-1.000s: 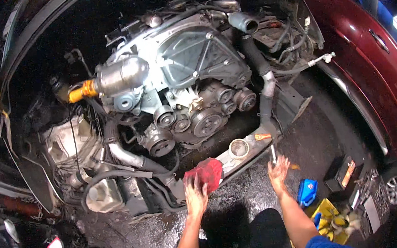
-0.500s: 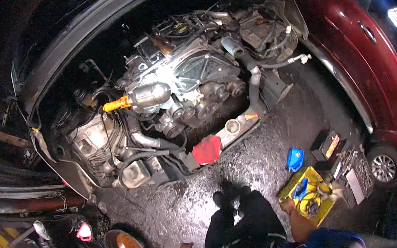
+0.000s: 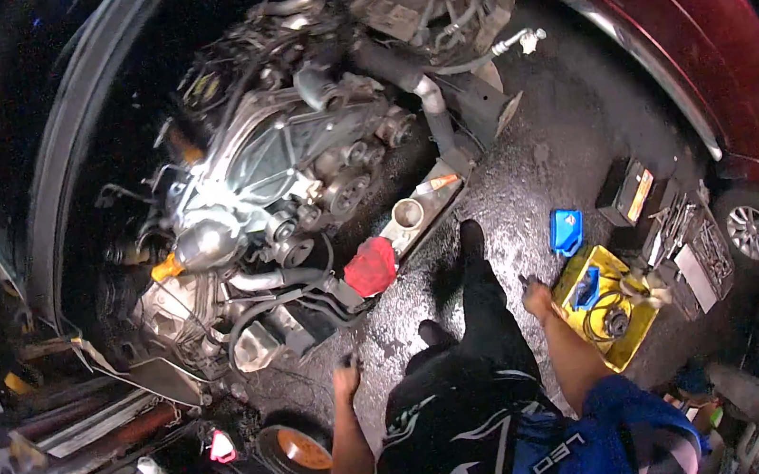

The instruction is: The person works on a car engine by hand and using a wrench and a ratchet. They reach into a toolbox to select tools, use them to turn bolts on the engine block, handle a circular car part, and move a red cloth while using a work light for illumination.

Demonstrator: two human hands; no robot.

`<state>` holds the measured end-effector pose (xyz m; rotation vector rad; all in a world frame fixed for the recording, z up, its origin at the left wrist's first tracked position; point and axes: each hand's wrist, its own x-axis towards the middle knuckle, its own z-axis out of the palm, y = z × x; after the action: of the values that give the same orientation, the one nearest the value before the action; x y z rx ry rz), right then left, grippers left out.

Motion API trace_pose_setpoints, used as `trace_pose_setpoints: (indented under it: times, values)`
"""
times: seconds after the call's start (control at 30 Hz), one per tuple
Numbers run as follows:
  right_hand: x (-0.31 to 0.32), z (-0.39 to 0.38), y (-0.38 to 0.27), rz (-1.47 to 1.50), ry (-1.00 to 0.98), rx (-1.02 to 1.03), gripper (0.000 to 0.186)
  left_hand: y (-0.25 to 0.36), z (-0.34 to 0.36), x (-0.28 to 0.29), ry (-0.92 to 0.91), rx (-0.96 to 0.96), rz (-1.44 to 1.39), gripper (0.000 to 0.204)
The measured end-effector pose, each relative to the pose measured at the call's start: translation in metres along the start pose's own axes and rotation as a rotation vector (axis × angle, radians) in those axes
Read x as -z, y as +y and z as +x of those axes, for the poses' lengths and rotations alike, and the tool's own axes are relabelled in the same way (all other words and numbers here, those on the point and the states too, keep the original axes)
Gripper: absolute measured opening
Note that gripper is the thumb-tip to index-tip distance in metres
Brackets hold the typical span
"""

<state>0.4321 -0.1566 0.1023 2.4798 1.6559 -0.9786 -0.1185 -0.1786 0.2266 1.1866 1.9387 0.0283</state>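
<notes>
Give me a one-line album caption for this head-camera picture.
Standing on a wet dark floor, both hands empty, beside a removed engine and yellow tray.

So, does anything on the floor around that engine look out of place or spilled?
The dark floor looks wet and shiny around the engine, as if fluid has spread there. A red rag lies bunched against the engine's front edge. Tools sit heaped in the yellow tray. Both hands, left hand and right hand, look empty.

Red rag [image 3: 371,266] beside engine [image 3: 282,187]; blue container [image 3: 566,231]; dark red car [image 3: 688,33].
</notes>
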Motion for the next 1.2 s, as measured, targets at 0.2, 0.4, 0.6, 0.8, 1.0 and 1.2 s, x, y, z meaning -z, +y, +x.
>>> trace_pose_setpoints:
  times: [0.2, 0.4, 0.6, 0.8, 1.0, 1.2]
  values:
    - [0.038, 0.098, -0.048, 0.168, -0.106, -0.136, 0.036, 0.214, -0.021, 0.038, -0.078, 0.075, 0.093, 0.041]
    - [0.071, 0.159, -0.075, 0.297, -0.071, -0.07, 0.044, 0.25, 0.007, 0.028, -0.189, -0.026, 0.131, 0.042]
    - [0.069, 0.189, -0.088, 0.307, -0.049, -0.058, 0.058, 0.26, 0.022, 0.04, -0.243, 0.043, 0.298, 0.045]
    - [0.108, 0.193, -0.121, 0.443, 0.001, 0.017, 0.043, 0.287, 0.023, 0.042, -0.167, 0.076, 0.236, 0.044]
    - [0.13, 0.202, -0.153, 0.47, -0.007, 0.049, 0.043, 0.276, 0.021, 0.029, -0.162, 0.058, 0.201, 0.044]
    - [0.151, 0.215, -0.177, 0.484, 0.033, 0.185, 0.042, 0.284, 0.024, 0.036, -0.155, 0.079, 0.198, 0.042]
